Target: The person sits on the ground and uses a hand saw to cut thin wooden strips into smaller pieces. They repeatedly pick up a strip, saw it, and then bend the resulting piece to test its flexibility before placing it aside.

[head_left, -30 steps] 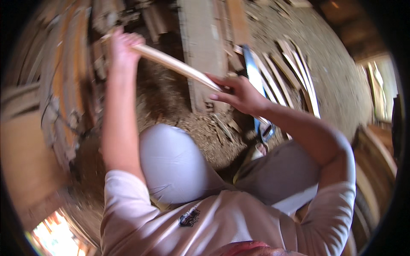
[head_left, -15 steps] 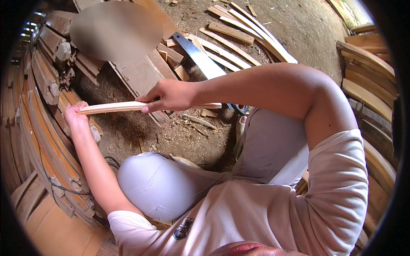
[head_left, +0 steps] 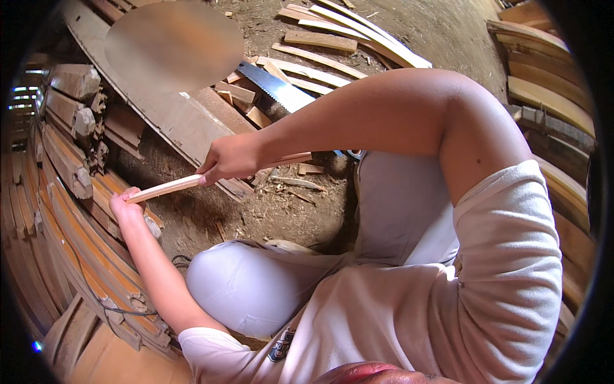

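Observation:
A narrow pale wooden strip [head_left: 165, 189] is stretched between my two hands, slanting down toward the left. My left hand [head_left: 125, 202] is closed round its left end. Farther along, my right hand [head_left: 233, 157] grips the strip from above, thumb on the near side. A piece of wood shows past my right wrist, seemingly the same strip. Beyond my right forearm lies a handsaw [head_left: 276, 88], its blade partly hidden by the arm. Under and behind my right hand is a long flat board [head_left: 192, 125] on the ground.
Curved wooden strips [head_left: 332, 59] lie scattered on the dirt floor ahead. Stacked timber lengths [head_left: 83, 249] line my left side, with a dark cord [head_left: 118, 311] across them. More planks [head_left: 550, 102] are piled at the right. Offcuts and shavings [head_left: 297, 184] lie near my knees.
Both hands have shifted lower in the view, the right one also leftward along with the strip. The strip now slopes more steeply. The whole view has turned somewhat.

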